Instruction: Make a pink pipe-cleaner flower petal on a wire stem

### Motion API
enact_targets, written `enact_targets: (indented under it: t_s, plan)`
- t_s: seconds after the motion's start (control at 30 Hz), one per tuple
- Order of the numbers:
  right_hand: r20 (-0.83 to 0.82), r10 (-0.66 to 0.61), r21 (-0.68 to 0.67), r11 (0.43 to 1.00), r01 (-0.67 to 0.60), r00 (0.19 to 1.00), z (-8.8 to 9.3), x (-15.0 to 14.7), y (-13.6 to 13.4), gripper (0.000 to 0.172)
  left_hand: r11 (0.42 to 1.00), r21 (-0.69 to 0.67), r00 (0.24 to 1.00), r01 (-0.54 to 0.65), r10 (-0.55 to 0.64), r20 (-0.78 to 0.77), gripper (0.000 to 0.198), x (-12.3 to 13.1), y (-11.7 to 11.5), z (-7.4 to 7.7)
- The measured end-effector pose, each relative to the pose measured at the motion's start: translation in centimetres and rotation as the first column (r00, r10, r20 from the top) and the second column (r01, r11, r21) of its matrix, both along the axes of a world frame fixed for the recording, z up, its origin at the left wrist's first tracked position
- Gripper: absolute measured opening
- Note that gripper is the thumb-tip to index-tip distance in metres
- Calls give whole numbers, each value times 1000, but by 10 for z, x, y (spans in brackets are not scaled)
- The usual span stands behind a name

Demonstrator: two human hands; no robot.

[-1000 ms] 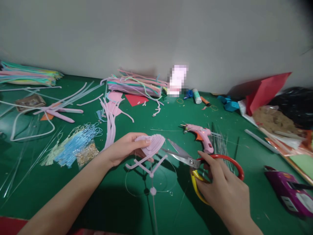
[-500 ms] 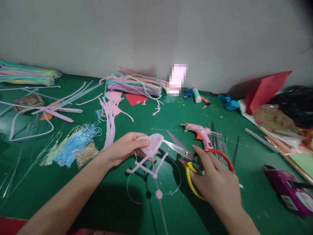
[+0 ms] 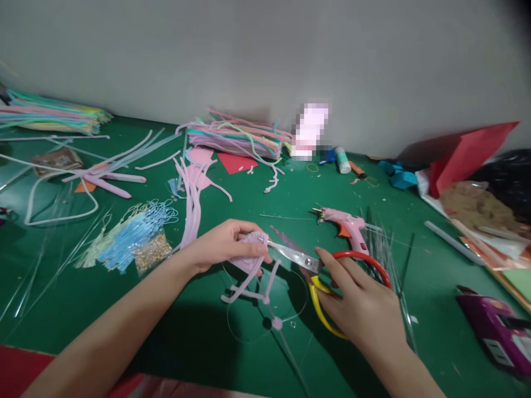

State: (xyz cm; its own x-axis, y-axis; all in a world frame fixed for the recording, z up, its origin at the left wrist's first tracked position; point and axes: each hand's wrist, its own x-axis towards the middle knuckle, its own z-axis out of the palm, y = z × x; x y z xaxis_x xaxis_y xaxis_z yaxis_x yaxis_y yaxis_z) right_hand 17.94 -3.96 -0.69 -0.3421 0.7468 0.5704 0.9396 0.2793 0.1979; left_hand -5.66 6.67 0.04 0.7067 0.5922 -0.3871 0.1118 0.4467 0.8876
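Observation:
My left hand (image 3: 232,243) is closed on a lilac pipe-cleaner piece (image 3: 248,261), coiled at the top with loose legs hanging below. A clear thread loop and a thin clear stem with a lilac pompom (image 3: 276,323) hang under it. In my right hand (image 3: 352,293) are scissors (image 3: 307,262) with one red and one yellow handle. Their blades are parted, and the lower blade tip touches the upper edge of the coiled piece by my left thumb. A pink glue gun (image 3: 342,224) lies just beyond the scissors.
Bundles of pipe cleaners (image 3: 236,141) lie along the wall. Blue tassels (image 3: 135,243) and a bag of gold beads (image 3: 151,253) are left of my hand. Thin wires (image 3: 379,243), a purple device (image 3: 493,331) and a red sheet (image 3: 468,157) are on the right.
My left hand has tilted the lilac piece and turned its coiled top. The scissors have moved left, bringing the lower blade tip against it. The view has shifted slightly.

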Motion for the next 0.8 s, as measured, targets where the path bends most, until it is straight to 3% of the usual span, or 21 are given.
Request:
enact_targets:
  t_s: [0.13,0.4,0.53,0.8]
  plan:
    - [29,-3,13,1000,3,1000,0,1,0,23,998,-54,1000,16,-16,6,25,-1,1,-2]
    - [36,-4,-6,1000,4,999,-6,4,3,26,998,-49,999,31,-31,6,26,-2,1,-1]
    - [70,10,-27,1000,-9,997,-6,8,0,28,1000,-26,1000,9,-8,13,35,-1,0,0]
    - [137,59,-5,998,-59,989,-3,14,2,26,998,-55,999,12,-10,39,29,0,0,-1]
